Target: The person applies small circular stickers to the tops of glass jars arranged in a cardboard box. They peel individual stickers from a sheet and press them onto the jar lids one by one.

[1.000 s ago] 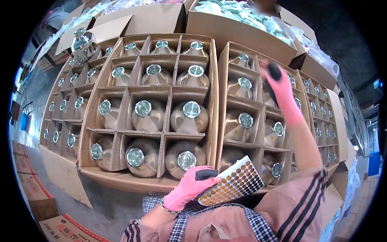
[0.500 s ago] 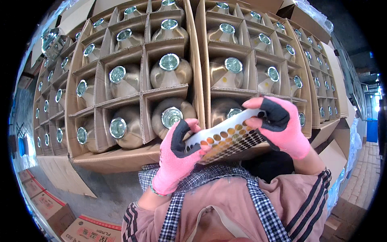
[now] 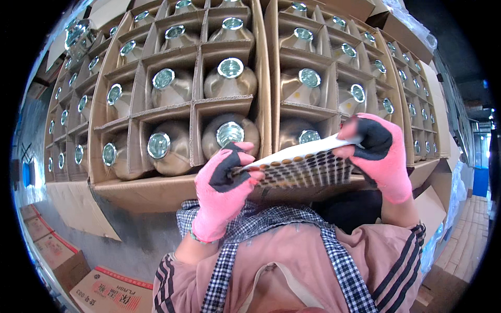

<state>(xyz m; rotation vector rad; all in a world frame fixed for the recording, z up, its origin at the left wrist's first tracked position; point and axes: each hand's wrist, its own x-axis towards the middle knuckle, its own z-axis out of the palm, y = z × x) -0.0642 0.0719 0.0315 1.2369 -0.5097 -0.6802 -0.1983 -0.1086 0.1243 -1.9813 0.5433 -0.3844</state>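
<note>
A white sheet covered in rows of round gold and dark dots, which look like stickers, is stretched between my hands, its dotted face tilted down. My left hand, in a pink glove with dark palm, pinches the sheet's left end. At the opposite end my right hand, gloved alike, grips the upper corner between thumb and fingers. Just beyond the sheet stand silvery glass flask liners with round open mouths. The closest are one liner behind my left hand and another partly hidden by the sheet.
Divided cardboard cartons hold the liners: one carton at front left, another beside it, with further ones at both sides. Closed cardboard boxes lie at lower left. Clear plastic wrap hangs at the right, near a blue bin.
The sheet has tilted so its dotted face shows at a steeper slant. My left hand has moved slightly left, my right hand slightly up and right. Both keep hold.
</note>
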